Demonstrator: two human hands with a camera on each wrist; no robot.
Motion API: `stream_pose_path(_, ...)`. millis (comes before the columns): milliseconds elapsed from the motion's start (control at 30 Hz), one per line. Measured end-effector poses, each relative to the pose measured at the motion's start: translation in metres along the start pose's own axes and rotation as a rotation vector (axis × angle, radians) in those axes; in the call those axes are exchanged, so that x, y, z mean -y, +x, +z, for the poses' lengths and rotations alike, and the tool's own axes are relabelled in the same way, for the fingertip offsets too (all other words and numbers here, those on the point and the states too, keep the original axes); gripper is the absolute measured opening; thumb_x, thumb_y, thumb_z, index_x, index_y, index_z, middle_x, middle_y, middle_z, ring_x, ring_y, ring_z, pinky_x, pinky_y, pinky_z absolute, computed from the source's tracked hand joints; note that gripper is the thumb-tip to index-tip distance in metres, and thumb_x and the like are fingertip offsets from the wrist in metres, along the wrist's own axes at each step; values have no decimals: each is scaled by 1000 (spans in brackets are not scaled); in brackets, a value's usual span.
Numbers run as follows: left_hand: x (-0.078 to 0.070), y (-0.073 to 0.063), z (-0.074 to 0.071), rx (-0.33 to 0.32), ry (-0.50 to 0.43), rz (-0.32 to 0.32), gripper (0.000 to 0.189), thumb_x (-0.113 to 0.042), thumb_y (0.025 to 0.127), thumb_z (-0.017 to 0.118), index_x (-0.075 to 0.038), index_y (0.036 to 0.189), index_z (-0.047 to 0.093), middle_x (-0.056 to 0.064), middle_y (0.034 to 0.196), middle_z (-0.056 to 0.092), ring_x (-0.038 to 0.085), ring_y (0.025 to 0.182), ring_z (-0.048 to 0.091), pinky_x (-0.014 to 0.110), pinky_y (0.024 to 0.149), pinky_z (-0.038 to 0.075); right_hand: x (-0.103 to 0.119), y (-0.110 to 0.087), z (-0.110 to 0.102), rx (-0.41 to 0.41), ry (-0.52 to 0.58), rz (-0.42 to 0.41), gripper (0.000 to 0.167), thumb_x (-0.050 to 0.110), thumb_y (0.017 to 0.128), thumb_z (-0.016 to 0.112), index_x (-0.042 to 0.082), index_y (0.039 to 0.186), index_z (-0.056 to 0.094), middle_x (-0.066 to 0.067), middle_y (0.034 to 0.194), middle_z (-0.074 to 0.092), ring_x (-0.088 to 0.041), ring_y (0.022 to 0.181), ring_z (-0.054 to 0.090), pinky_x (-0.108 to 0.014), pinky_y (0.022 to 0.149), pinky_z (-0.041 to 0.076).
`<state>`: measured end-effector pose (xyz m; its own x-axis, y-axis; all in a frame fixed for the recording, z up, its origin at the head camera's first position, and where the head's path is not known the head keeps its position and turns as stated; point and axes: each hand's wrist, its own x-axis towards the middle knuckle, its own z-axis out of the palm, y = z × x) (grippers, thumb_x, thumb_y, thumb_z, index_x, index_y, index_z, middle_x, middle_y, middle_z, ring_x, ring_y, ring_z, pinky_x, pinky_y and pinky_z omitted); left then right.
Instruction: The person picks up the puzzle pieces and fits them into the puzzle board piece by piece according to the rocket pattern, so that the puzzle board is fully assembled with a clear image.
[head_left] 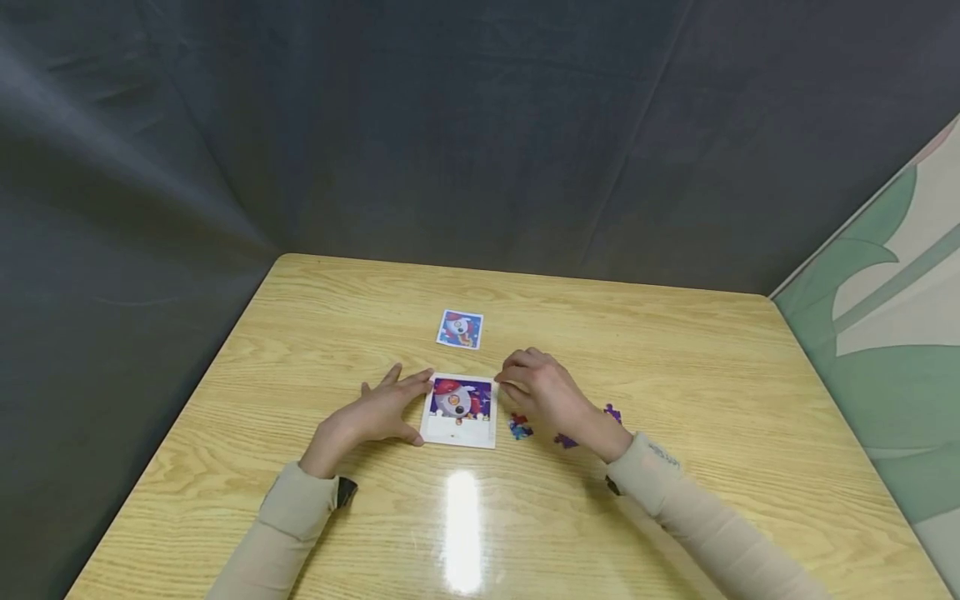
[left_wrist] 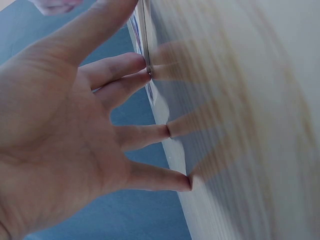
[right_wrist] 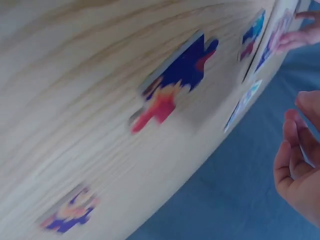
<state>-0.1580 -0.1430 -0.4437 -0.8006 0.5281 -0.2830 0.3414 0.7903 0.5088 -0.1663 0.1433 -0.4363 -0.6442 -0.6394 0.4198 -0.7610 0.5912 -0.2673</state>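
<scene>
A white-bordered puzzle board (head_left: 473,433) lies on the table, its upper part filled with a purple, red and grey picture and its lower part bare white. Fingers spread wide, my left hand (head_left: 373,413) frames its left side, with thumb and index tips at the edge. In the left wrist view, the fingertips of the left hand (left_wrist: 65,115) reach down to the tabletop. My right hand (head_left: 546,390) is over the table at the board's upper right corner. Its fingers bend loosely in the right wrist view, where nothing shows in the right hand (right_wrist: 302,155).
Right of the board lie loose puzzle pieces: a blue-and-red one (head_left: 520,427), a purple one (head_left: 566,441) and another purple one (head_left: 612,412) by the right wrist. A small picture card (head_left: 460,330) sits behind the board. Dark cloth (head_left: 480,142) hangs behind the wooden table (head_left: 337,308).
</scene>
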Motion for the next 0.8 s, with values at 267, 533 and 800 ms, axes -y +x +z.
stream_pose_path(267,0,0,0,12,-12,-5,88,-30,75,81,-11,149,37,2,160,19,45,143,0,83,94,3,2,-32,-14,54,14,56,19,3,77,79,5,95,75,-6,97,70,-20,89,62,-33,73,55)
stream_pose_path(533,-3,-1,-2,13,-11,-6,88,-29,75,81,-10,149,37,2,160,20,46,143,0,83,94,3,6,-54,-5,183,55,16,26,10,76,80,7,101,74,-6,104,69,-19,90,62,-32,75,55)
stream_pose_path(800,-1,-1,-1,11,-12,-2,88,-28,76,81,-9,149,36,4,160,19,46,143,0,82,94,2,9,-60,3,125,24,-43,23,4,74,80,7,97,76,-4,97,69,-17,86,61,-28,74,55)
